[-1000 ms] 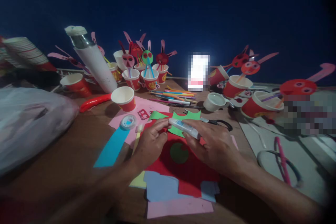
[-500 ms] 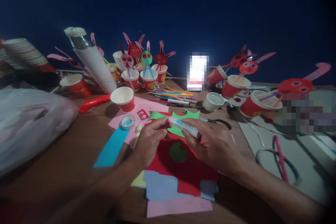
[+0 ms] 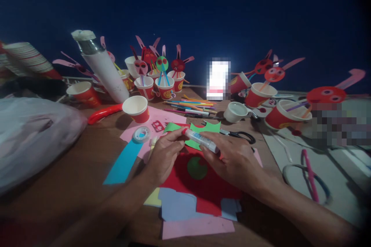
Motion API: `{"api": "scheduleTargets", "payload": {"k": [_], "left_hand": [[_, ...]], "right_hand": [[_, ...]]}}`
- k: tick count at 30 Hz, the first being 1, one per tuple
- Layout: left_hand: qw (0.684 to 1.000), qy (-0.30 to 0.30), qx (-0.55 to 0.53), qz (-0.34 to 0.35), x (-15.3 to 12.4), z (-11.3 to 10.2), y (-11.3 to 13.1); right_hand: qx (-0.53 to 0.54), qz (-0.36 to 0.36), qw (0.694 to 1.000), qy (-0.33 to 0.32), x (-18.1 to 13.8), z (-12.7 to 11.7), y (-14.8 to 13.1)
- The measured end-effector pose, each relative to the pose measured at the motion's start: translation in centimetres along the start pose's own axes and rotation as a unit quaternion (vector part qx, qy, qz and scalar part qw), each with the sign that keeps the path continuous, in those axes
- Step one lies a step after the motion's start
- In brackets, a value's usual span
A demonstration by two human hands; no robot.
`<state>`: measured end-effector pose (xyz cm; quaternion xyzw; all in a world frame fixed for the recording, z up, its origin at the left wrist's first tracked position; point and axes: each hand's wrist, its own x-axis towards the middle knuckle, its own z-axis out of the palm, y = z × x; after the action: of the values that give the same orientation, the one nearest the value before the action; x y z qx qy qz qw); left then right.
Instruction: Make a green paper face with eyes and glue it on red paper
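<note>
Lying slantwise, slim white glue stick (image 3: 202,141) with blue label.

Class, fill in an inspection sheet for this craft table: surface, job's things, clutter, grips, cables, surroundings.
Surface: wooden table, mostly covered, dim light.
Job's things: glue tube with red cap; red sheet bearing a green circle, on other coloured sheets.
Clutter: scissors, tape roll, pens, paper cups with faces on straws, plastic bag.
Grips: right hand holds the tube; left hand pinches its cap.
Cables: nothing seen for certain; a grey loop lies at the right.
Surroundings: dark blue backdrop; blurred patches.
</note>
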<state>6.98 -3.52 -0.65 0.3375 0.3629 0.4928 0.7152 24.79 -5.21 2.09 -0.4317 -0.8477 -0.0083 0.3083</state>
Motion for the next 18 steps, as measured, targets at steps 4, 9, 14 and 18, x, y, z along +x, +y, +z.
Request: {"api": "scheduleTargets", "payload": {"k": [4, 9, 14, 18], "left_hand": [[1.000, 0.009, 0.009, -0.006, 0.07, -0.11, -0.14], [0.993, 0.001, 0.115, 0.019, 0.13, -0.31, -0.17], [0.954, -0.003, 0.285, 0.090, 0.08, -0.45, 0.04], [0.935, -0.009, 0.331, 0.123, 0.05, -0.70, -0.19]], "right_hand": [[0.011, -0.005, 1.000, -0.008, -0.08, 0.18, -0.01], [0.034, 0.010, 0.999, -0.003, 0.13, -0.05, -0.15], [0.050, 0.026, 0.998, -0.005, 0.21, -0.28, -0.25], [0.035, 0.030, 0.999, 0.000, 0.31, -0.51, -0.35]]}}
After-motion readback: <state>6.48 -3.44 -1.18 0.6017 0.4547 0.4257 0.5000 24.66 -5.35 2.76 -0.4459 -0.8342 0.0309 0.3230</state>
